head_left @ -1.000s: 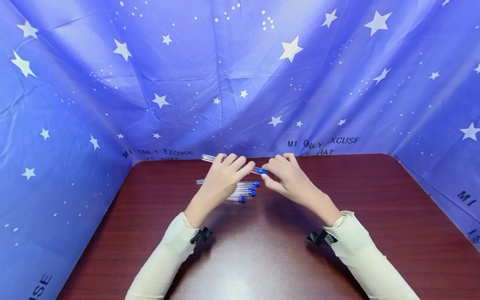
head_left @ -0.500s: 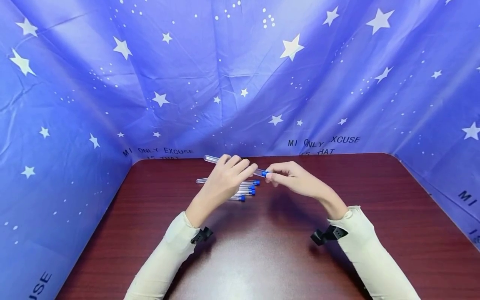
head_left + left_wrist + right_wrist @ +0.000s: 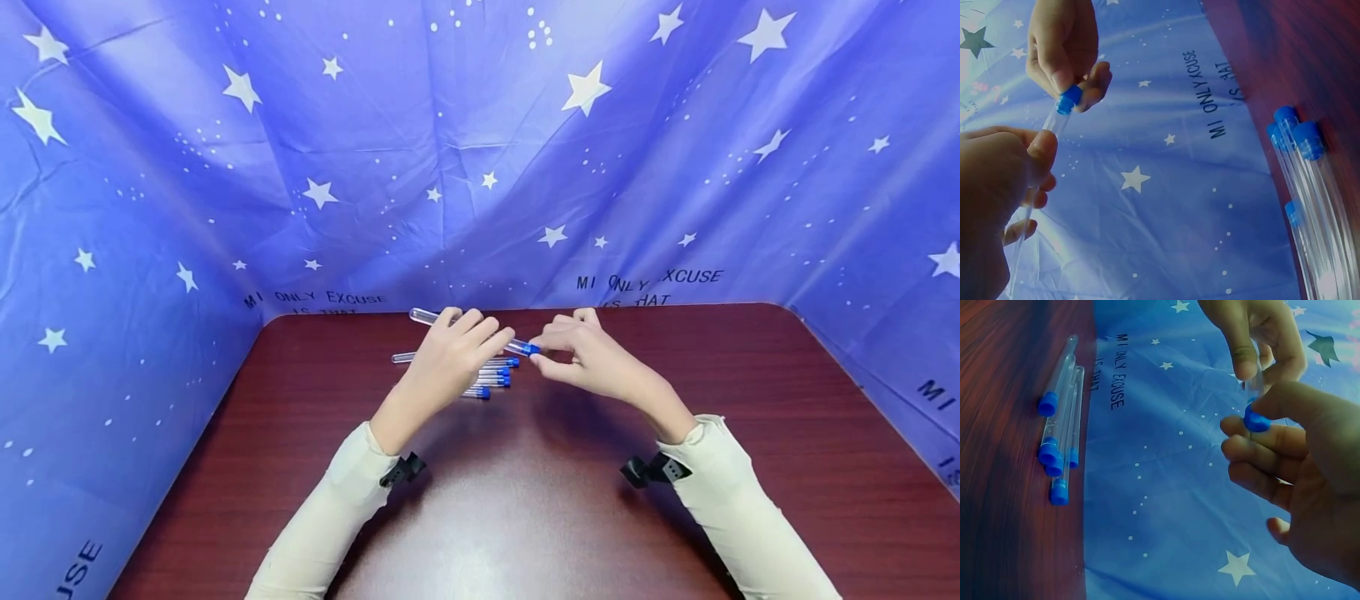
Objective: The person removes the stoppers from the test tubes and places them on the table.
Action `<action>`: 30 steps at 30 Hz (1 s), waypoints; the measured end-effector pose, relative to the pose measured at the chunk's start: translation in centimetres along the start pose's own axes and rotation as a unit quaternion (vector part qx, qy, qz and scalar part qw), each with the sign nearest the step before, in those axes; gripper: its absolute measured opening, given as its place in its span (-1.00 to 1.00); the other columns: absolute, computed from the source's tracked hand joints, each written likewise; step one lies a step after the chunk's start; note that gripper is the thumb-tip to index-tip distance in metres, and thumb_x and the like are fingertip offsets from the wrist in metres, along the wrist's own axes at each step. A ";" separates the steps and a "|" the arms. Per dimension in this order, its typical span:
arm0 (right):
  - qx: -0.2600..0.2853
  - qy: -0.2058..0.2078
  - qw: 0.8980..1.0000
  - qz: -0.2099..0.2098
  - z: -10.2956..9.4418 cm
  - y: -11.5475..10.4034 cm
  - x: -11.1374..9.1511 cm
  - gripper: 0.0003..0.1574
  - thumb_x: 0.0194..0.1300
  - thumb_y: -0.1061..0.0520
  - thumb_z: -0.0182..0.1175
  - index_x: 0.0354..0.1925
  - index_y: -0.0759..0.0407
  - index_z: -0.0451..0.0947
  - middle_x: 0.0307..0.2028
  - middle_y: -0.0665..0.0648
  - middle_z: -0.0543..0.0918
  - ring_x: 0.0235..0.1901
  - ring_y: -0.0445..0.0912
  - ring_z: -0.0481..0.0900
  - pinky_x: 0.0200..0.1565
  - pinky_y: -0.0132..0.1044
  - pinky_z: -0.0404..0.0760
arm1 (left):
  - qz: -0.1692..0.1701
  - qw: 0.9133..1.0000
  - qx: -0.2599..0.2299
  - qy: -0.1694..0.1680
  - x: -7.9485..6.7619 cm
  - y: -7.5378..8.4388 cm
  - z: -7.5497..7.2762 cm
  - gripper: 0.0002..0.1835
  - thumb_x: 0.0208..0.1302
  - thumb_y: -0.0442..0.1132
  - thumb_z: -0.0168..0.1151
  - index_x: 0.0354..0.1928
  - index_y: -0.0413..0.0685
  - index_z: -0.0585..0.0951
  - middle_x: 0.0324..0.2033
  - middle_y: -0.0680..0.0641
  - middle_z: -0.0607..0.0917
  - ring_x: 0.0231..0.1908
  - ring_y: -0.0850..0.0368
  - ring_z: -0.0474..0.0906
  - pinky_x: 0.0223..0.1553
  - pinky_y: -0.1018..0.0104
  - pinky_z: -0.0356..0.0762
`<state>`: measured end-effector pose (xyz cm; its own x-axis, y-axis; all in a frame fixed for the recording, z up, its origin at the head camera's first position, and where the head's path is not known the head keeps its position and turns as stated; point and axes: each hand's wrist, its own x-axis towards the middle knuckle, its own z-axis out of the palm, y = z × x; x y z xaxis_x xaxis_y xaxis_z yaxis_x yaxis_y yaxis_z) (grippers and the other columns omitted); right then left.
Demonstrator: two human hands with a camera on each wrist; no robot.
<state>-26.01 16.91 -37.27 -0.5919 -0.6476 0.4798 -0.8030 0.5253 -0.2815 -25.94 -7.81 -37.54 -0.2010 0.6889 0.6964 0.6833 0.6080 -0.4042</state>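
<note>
Left grip [image 3: 444, 360] clasps a clear tube [image 3: 517, 345]; right grip [image 3: 591, 357] pinches its blue cap [image 3: 1069, 100]

Tilted tube [image 3: 519, 346]
My left hand [image 3: 448, 357] grips it; my right hand [image 3: 592, 354] pinches its blue cap [image 3: 531, 350] near other tubes [image 3: 495, 378].

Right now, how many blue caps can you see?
6: one held cap in the right hand, and five other caps on the tubes bunched on the table. More could be hidden among the tubes.
</note>
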 end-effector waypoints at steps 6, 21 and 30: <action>-0.082 0.081 0.991 -0.070 0.4 -0.3 0.3 -0.88 0.15 0.20 0.32 -0.32 0.19 0.74 -0.51 0.03 0.57 -0.41 -0.14 0.44 -0.14 -0.07 0.19 | -0.008 1.000 0.019 -0.013 0.1 -0.1 0.0 -0.73 0.35 -0.40 0.13 -0.05 0.07 0.69 -0.29 0.08 0.68 -0.26 0.10 0.56 -0.17 0.22 0.55; -0.227 0.151 0.953 -0.131 1.3 -0.6 0.7 -0.82 0.16 0.18 0.26 -0.31 0.29 0.68 -0.46 0.11 0.62 -0.37 0.04 0.50 -0.15 -0.01 0.35 | -0.033 0.999 0.029 -0.020 -0.1 -0.1 0.1 -0.67 0.24 -0.41 0.13 -0.05 0.09 0.69 -0.34 0.06 0.69 -0.32 0.08 0.58 -0.27 0.26 0.56; -0.322 0.187 0.917 -0.144 1.7 -1.0 1.2 -0.72 0.41 0.14 0.03 -0.25 0.34 0.56 -0.45 0.17 0.52 -0.43 0.07 0.42 -0.36 -0.17 0.42 | -0.049 0.998 0.033 -0.004 -0.1 -0.8 -0.3 -0.77 0.38 -0.32 0.14 -0.04 0.07 0.70 -0.34 0.03 0.68 -0.34 0.06 0.57 -0.28 0.24 0.58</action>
<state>-26.08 14.63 -37.85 -0.2002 -0.6387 0.7430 -0.6430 0.6578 0.3922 -26.27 -8.42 -37.13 -0.2701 0.6275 0.7303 0.6120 0.6974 -0.3729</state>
